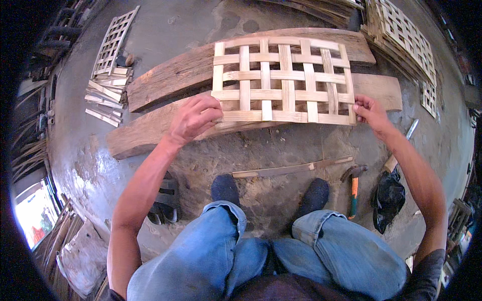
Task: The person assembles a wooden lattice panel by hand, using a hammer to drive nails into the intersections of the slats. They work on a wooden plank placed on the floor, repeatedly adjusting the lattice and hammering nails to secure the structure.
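Observation:
A woven bamboo lattice panel (283,80) lies flat across two rough wooden planks (170,75). My left hand (195,118) grips the panel's near left corner, fingers curled over the strips. My right hand (368,110) pinches the panel's near right corner. Both forearms reach up from the lower edge. My knees in blue jeans and my two dark-socked feet are below the planks.
A hammer (354,188) with an orange handle and a black bag (389,198) lie on the concrete floor at right. One thin bamboo strip (291,168) lies near my feet. Loose strips and a small lattice (108,85) sit at left; finished panels (406,35) are stacked at top right.

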{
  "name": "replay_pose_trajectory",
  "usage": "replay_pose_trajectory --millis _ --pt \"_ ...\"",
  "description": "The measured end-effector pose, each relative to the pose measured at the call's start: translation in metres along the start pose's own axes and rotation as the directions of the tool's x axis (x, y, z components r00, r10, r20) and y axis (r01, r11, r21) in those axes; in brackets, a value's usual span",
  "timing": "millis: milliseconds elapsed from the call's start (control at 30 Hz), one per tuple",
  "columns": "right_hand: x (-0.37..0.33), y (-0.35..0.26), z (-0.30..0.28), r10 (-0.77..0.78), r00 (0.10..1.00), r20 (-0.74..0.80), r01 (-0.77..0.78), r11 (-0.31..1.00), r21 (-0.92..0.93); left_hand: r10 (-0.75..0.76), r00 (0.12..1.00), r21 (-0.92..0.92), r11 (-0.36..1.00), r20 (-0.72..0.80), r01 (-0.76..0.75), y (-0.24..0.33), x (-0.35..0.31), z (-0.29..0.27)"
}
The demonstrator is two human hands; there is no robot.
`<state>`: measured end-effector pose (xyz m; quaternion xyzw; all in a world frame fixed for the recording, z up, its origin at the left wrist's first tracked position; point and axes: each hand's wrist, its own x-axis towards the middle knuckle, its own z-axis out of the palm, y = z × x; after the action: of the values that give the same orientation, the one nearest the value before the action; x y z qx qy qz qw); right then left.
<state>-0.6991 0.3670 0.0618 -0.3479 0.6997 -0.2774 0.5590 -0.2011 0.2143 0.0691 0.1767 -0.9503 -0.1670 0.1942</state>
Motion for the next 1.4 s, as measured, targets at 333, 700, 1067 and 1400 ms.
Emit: replay_pose_trajectory --millis 333,700,1067,1400 --pt "0.051 -0.033 -0.015 -0.064 0.997 -0.042 0.054 0.979 -0.199 0.005 0.998 0.084 0.996 0.063 -0.010 -0.006 0.014 0.009" --pt "0.056 -0.018 -0.016 -0.018 1.000 0.019 0.019 0.996 -0.091 -0.060 0.996 0.010 0.998 0.066 0.060 -0.005 -0.009 0.003" --pt "0.045 -0.022 -0.006 0.018 0.999 -0.028 -0.014 0.987 0.160 -0.272 0.961 0.019 0.962 0.042 0.272 0.016 -0.032 0.022" --pt "0.039 -0.021 0.002 0.012 1.000 0.014 -0.014 0.981 0.191 -0.483 0.874 -0.154 0.868 -0.042 0.472 0.012 -0.035 0.025"
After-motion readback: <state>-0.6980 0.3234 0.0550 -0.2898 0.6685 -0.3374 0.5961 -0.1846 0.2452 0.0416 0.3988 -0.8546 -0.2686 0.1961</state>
